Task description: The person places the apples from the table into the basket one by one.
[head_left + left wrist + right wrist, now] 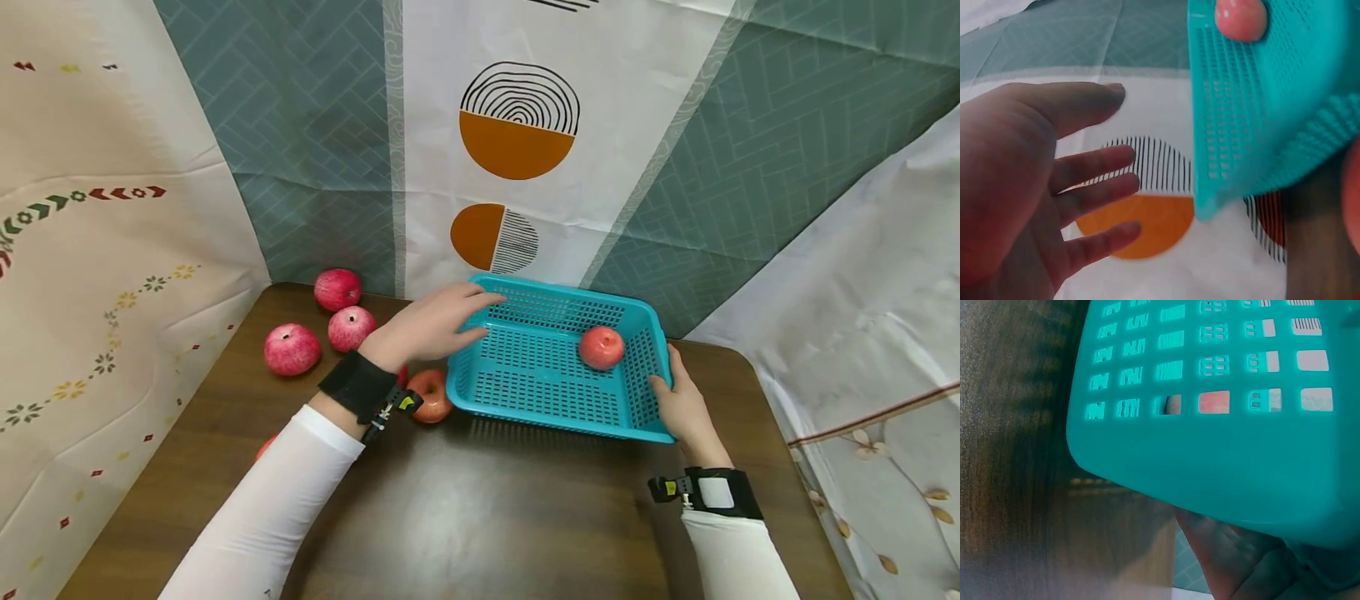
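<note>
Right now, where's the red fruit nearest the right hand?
In the head view, that red fruit is right of centre, inside the blue basket, toward the end the right hand grips.

You can read no words, brands or numbers in any view. On your left wrist camera (pixel 392 402), left of centre in the head view, you see a yellow patch (pixel 408 403) too small to make out. Your right wrist camera (pixel 657 490), lower right, bears a similar yellow mark (pixel 671 487). The dark print (pixel 267 593) on your left sleeve (pixel 277 504), bottom edge, is illegible.
</note>
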Demonstrator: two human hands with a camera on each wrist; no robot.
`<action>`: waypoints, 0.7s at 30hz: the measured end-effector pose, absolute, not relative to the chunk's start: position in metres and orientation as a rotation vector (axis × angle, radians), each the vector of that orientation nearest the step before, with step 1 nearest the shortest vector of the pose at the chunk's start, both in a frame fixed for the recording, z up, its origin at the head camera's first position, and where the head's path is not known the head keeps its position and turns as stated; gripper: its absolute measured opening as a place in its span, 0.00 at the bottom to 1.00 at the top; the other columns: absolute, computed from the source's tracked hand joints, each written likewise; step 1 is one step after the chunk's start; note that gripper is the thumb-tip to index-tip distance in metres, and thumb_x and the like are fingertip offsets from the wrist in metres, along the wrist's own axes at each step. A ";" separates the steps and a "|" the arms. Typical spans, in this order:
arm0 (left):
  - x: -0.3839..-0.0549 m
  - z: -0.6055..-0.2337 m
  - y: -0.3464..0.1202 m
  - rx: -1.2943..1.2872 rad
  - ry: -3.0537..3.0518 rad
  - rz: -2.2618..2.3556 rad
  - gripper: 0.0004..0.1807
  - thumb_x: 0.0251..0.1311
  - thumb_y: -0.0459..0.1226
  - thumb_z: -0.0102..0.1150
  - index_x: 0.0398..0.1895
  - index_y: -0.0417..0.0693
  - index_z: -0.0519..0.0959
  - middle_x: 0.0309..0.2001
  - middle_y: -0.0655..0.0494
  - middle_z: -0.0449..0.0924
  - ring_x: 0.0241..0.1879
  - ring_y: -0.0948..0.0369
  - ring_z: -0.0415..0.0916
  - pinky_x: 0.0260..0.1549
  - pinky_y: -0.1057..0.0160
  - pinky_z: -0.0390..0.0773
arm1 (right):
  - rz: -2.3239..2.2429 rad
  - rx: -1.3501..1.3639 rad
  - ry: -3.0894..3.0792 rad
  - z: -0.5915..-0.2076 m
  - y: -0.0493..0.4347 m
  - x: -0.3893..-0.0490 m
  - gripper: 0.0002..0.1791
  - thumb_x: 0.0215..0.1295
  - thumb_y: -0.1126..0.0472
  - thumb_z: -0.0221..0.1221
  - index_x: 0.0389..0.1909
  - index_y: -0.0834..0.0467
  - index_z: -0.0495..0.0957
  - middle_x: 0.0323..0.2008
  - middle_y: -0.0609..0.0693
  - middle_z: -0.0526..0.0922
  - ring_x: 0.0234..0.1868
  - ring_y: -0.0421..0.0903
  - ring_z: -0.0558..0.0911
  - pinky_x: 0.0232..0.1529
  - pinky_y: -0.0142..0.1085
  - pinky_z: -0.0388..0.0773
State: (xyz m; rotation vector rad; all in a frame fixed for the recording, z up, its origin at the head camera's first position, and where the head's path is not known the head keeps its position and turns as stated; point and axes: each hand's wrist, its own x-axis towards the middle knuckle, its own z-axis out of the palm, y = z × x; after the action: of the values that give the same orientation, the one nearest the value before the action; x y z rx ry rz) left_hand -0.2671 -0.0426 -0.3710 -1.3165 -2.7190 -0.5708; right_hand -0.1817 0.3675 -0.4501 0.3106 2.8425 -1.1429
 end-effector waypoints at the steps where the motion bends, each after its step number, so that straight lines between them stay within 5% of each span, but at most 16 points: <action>1: -0.264 -0.374 -0.049 -1.299 -2.728 -0.552 0.30 0.68 0.45 0.58 0.72 0.52 0.66 0.61 0.53 0.73 0.57 0.58 0.68 0.55 0.55 0.75 | -1.140 0.312 2.845 -0.450 0.368 -0.182 0.36 0.81 0.51 0.38 0.78 0.42 0.27 0.72 0.72 0.51 0.57 0.70 0.67 0.48 0.67 0.74; 11: -0.236 -0.407 -0.082 -1.183 -2.890 -0.653 0.38 0.55 0.32 0.62 0.72 0.45 0.64 0.66 0.52 0.68 0.63 0.56 0.63 0.62 0.50 0.70 | -1.120 0.327 2.844 -0.449 0.370 -0.181 0.36 0.81 0.50 0.37 0.78 0.43 0.26 0.73 0.72 0.50 0.58 0.71 0.66 0.48 0.68 0.73; 21: -0.224 -0.434 -0.088 -1.170 -2.919 -0.781 0.50 0.46 0.33 0.69 0.75 0.40 0.56 0.69 0.49 0.63 0.66 0.54 0.59 0.64 0.50 0.66 | -1.123 0.322 2.833 -0.450 0.368 -0.181 0.36 0.81 0.50 0.37 0.78 0.44 0.26 0.72 0.72 0.50 0.57 0.71 0.68 0.47 0.67 0.75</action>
State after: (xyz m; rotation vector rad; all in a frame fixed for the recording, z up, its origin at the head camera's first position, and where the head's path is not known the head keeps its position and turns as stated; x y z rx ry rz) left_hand -0.2236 -0.0878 -0.4342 -1.1695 -2.9194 -0.7813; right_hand -0.1814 0.3684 -0.4505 0.3216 2.8331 -1.1234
